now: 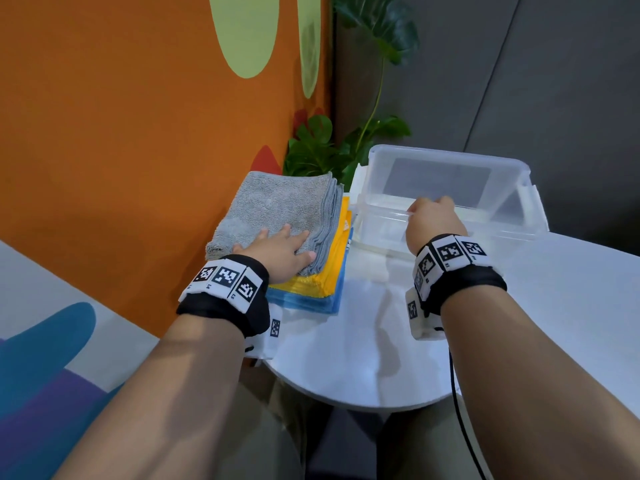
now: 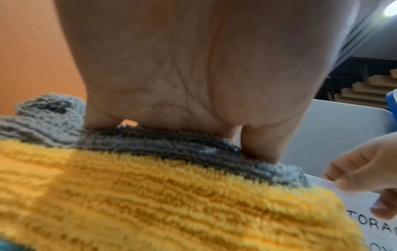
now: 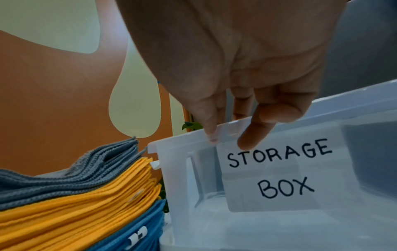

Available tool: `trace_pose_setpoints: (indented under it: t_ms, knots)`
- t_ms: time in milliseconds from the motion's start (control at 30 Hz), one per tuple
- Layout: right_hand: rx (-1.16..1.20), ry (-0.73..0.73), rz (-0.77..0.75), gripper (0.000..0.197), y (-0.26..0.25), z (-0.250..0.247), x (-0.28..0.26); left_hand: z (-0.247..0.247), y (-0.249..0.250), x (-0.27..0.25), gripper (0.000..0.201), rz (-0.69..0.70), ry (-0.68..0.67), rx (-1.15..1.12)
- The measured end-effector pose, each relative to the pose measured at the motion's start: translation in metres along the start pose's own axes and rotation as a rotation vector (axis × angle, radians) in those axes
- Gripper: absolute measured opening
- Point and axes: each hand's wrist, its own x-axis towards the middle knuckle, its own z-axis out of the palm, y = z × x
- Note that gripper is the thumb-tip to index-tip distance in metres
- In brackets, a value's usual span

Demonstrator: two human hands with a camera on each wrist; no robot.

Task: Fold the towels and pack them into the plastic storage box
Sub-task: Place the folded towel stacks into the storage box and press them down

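My left hand (image 1: 280,249) lies flat, fingers spread, palm down on the grey towel (image 1: 273,209) that tops the folded stack; yellow towels (image 1: 332,261) sit under it, blue towels (image 1: 308,299) at the bottom. The stack is on the white surface (image 1: 363,358), against the orange wall (image 1: 138,150). My left forearm reaches straight forward, wrist low. My right hand (image 1: 434,220) is raised over the near rim of the clear storage box (image 1: 502,202), just right of the stack. From the right wrist view, thumb and fingers (image 3: 253,134) pinch that rim above the label (image 3: 277,171) reading STORAGE BOX. Box interior shows no towels.
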Motion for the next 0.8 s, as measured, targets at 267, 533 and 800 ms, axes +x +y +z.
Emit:
trace_pose_setpoints:
  t_ms: [267,533,800]
  knots:
    - [-0.067,-0.041,-0.067,0.035,0.016,-0.019,-0.028,0.001,-0.004,0.004,0.061,0.010,0.019,-0.019]
    - [-0.106,-0.005,-0.020,0.030,0.036,-0.011,-0.049,0.008,-0.002,0.001,0.061,0.000,0.060,-0.011]
    - [0.037,0.222,-0.060,0.020,0.041,-0.029,-0.064,0.010,0.000,0.003,0.059,-0.009,0.075,-0.015]
